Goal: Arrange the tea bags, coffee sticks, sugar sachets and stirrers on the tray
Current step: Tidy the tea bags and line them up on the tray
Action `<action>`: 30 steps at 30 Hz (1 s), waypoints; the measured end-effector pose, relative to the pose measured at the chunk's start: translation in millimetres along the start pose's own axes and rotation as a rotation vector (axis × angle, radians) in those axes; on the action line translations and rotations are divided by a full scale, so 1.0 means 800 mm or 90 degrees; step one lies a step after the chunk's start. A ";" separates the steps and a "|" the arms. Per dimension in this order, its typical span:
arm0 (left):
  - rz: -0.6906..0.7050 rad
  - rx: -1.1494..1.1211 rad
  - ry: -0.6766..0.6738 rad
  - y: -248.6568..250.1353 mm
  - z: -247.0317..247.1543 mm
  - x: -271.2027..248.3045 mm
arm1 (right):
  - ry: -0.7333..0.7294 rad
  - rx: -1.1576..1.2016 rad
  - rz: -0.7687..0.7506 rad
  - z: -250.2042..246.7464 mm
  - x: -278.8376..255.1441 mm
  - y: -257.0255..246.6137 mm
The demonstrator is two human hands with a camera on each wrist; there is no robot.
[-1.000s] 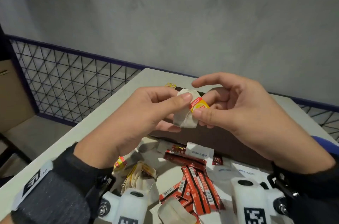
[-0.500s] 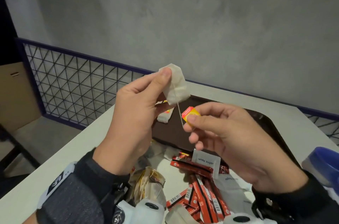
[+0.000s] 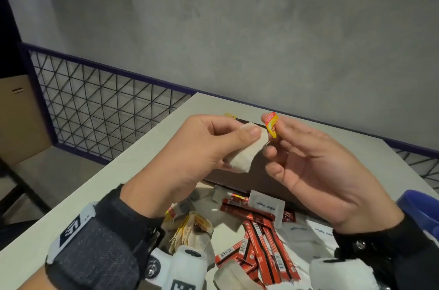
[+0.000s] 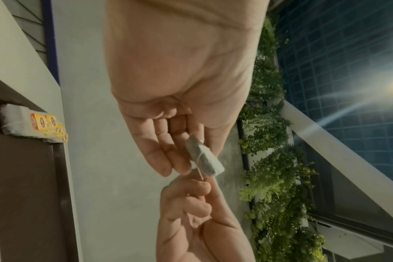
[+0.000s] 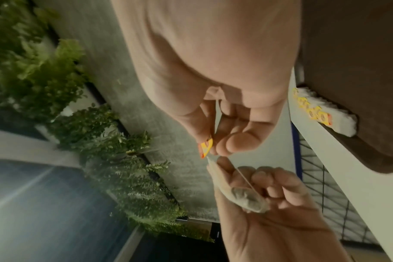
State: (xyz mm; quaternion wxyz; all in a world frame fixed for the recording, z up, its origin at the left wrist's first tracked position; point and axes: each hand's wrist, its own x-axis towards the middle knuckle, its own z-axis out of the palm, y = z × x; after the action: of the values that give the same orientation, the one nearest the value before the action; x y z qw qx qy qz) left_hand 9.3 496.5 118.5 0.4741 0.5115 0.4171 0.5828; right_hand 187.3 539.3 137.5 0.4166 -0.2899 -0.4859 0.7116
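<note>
The left hand [image 3: 190, 147] pinches a white tea bag [image 3: 244, 154] between thumb and forefinger, its other fingers curled under the pouch. The right hand [image 3: 316, 171] pinches the bag's red-and-yellow paper tag [image 3: 272, 124] between thumb and fingertip, palm turned up and the remaining fingers loosely bent. A short string [image 5: 244, 179] runs from tag to pouch; both are held in the air above the near edge of a dark brown tray [image 3: 261, 180], the tag touching the pouch's upper corner.

The printing on the tag is too small to read. On the white table [image 3: 118, 185] below the wrists lies a heap: red coffee sticks [image 3: 263, 237] with barcodes, and white sachets, one [image 3: 266, 206] reading "white sugar". More tea bags with yellow tags [image 3: 190, 230] lie at the left of the heap, partly hidden by the left wrist.

In the wrist views a row of tea bags [image 4: 22, 124] rests at the tray's corner; its tag logos are blurred. A blue object [image 3: 420, 213] is cut off at the right edge.
</note>
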 end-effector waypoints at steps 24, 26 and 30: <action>0.106 0.131 -0.009 -0.007 0.000 0.001 | -0.003 -0.338 -0.172 -0.008 -0.006 -0.006; 0.119 0.128 -0.006 -0.007 -0.002 0.001 | -0.015 -0.314 -0.133 -0.007 -0.006 -0.006; 0.132 0.124 -0.008 -0.007 -0.002 0.001 | -0.024 -0.264 -0.126 -0.003 -0.008 -0.008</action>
State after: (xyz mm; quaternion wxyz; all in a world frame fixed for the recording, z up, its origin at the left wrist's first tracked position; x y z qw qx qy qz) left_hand 8.4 498.2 113.1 0.3623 0.5992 0.4134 0.5821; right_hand 194.1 536.2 142.8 0.4065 -0.3070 -0.6554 0.5576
